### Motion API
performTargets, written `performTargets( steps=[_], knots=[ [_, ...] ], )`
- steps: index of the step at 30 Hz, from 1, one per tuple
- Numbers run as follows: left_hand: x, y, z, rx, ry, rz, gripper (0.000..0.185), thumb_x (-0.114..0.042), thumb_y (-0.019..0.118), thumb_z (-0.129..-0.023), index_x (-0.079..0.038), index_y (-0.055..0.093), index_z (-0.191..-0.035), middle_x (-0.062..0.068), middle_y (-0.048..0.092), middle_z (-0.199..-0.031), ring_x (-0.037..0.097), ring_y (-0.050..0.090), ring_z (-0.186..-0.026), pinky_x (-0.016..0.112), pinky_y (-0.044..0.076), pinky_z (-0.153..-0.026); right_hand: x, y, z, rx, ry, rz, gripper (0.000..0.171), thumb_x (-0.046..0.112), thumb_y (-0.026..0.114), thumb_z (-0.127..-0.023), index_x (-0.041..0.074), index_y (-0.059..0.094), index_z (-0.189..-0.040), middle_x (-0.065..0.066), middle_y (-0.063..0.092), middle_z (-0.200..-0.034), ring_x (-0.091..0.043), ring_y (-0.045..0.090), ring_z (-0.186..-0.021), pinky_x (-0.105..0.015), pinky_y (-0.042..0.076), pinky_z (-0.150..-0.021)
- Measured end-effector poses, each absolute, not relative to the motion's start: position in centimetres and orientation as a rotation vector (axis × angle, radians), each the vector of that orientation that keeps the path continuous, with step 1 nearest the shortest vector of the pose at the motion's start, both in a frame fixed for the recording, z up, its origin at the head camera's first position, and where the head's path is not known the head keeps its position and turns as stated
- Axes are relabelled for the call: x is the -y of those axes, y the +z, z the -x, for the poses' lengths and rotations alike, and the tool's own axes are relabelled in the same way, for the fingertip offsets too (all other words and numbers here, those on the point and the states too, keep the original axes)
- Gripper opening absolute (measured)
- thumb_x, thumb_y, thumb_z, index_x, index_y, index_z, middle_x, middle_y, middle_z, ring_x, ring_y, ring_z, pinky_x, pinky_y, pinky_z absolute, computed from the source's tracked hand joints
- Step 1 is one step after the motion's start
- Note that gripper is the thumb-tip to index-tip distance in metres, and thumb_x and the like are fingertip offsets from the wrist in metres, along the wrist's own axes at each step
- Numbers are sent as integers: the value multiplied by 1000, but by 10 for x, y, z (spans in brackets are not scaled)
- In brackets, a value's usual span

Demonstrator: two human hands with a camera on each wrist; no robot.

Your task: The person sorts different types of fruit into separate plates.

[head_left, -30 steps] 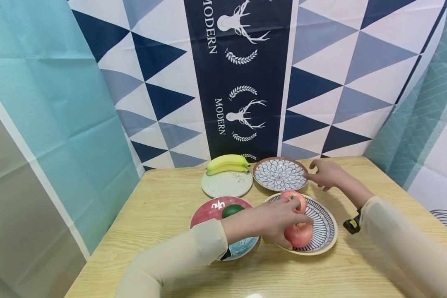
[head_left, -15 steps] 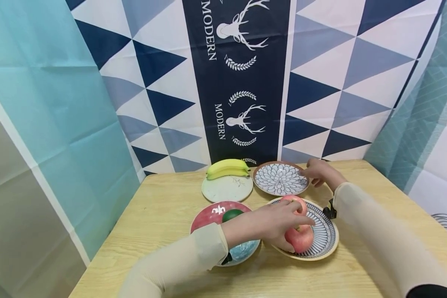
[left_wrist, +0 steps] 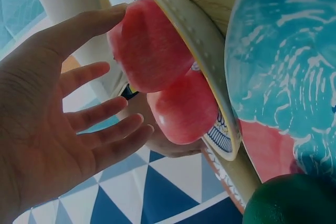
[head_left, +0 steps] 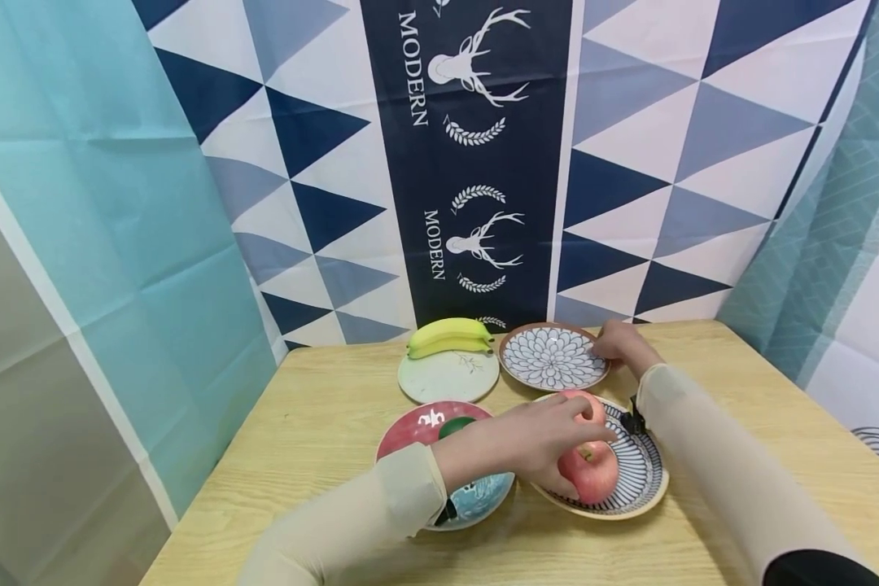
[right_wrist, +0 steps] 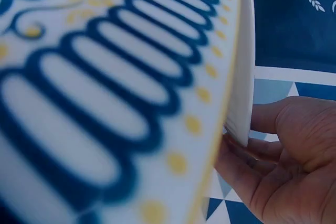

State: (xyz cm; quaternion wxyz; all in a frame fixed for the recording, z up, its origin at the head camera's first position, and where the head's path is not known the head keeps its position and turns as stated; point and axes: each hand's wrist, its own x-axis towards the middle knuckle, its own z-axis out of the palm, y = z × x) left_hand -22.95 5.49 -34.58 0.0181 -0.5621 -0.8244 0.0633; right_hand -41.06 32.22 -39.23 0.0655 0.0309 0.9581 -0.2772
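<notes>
My left hand (head_left: 538,439) hovers over two red apples (head_left: 592,472) on the blue-and-white patterned plate (head_left: 648,476). Its fingers are spread and loosely bent; in the left wrist view one fingertip meets the edge of an apple (left_wrist: 152,45), while the others stand apart from the fruit. At the back right, my right hand (head_left: 623,346) pinches the right rim of a brown-rimmed flower plate (head_left: 553,358). The right wrist view has thumb and fingers on either side of that plate's edge (right_wrist: 244,77); the nearer patterned plate (right_wrist: 131,77) hides part of it.
Bananas (head_left: 450,338) lie on a pale round plate (head_left: 439,378) at the back. A red-and-blue plate (head_left: 406,427) holding a dark green fruit (head_left: 456,425) stands at the left, partly under my left forearm. A patterned curtain (head_left: 483,163) hangs behind the table (head_left: 322,407).
My right hand has moved left and inward onto the flower plate's rim, its fingers closing on it. The left hand stays over the apples. The view has tilted slightly upward.
</notes>
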Motion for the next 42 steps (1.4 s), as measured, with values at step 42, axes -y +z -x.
performTargets(
  steps=[42],
  knots=[
    [-11,-317,321,2722,39,1453,61,-41,74,-98,-23,56,-153,4,60,-135,16,59,-115,30,50,-101,-314,-391,409,-2968,-725,-101,18,7,73,-91,-9,67,-97,-18,63,-84,-15,62,-56,-26,56,-54]
  ],
)
